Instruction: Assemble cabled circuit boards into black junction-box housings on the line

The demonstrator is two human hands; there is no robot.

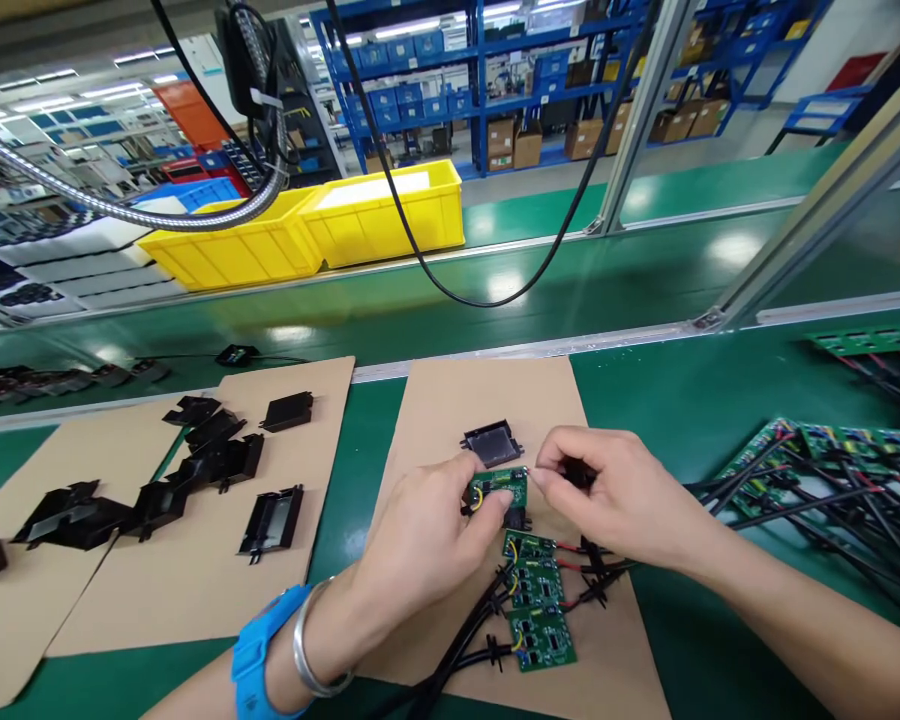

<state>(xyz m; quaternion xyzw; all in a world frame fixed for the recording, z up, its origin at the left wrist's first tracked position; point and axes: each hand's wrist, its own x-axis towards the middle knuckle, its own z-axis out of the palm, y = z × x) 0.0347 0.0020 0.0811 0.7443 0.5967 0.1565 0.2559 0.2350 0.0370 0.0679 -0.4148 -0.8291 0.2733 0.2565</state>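
My left hand [431,530] grips a small green circuit board [504,487] by its edge, thumb on its face. Close to the board's right end, my right hand [615,490] is closed in a pinch, apparently on a thin wire that is partly hidden by the fingers. Just beyond them lies an open black plastic case [491,443] on the cardboard sheet [442,400]. Nearer to me, several wired circuit boards [544,640] lie in a column, with black cables [469,635] running off to both sides.
Black plastic cases [274,520] are scattered over cardboard at the left. A heap of wired boards [765,465] and cables covers the right of the green table [622,385]. Yellow bins [390,220] stand behind the metal rail. A black cable [487,302] hangs in a loop ahead.
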